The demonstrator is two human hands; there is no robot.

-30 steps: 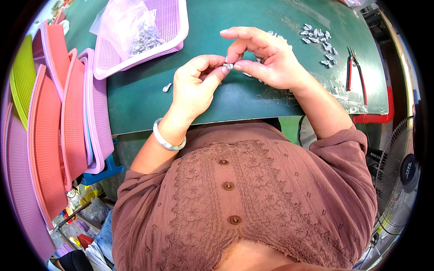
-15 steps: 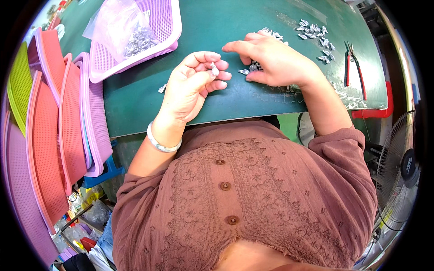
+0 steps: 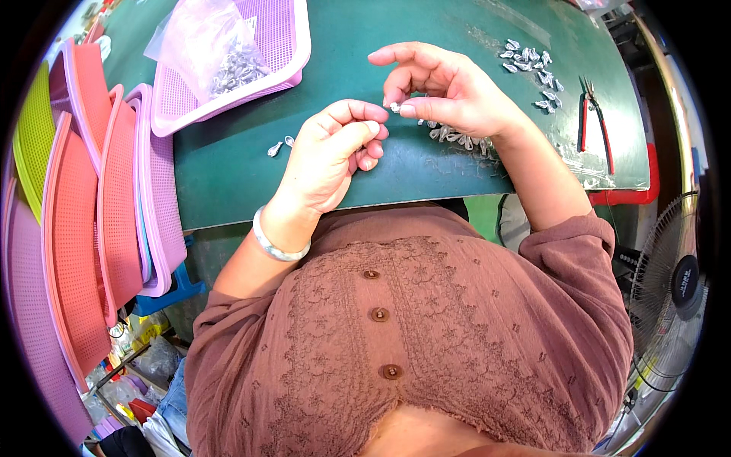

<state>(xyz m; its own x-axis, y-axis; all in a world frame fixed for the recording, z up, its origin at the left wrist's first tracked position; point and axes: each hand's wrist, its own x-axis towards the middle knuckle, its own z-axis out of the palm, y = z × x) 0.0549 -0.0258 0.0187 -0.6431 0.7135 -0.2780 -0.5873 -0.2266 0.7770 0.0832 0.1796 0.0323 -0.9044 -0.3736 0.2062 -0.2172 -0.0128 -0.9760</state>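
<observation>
Risk: possibly dropping piece (image 3: 395,108) through slight fingertip hold | right hand (image 3: 459,93): pinching it | left hand (image 3: 329,152): curled, cannot tell contents

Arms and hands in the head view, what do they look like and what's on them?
Both sleeves, left and right, are plain brown and end near the elbow; the right cuff is turned up. A pale, mottled, round bangle circles the left wrist. The left hand and right hand are ungloved.

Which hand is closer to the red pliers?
Right. The right hand is left of the pliers; the left hand is farther left, beyond the right hand.
</observation>
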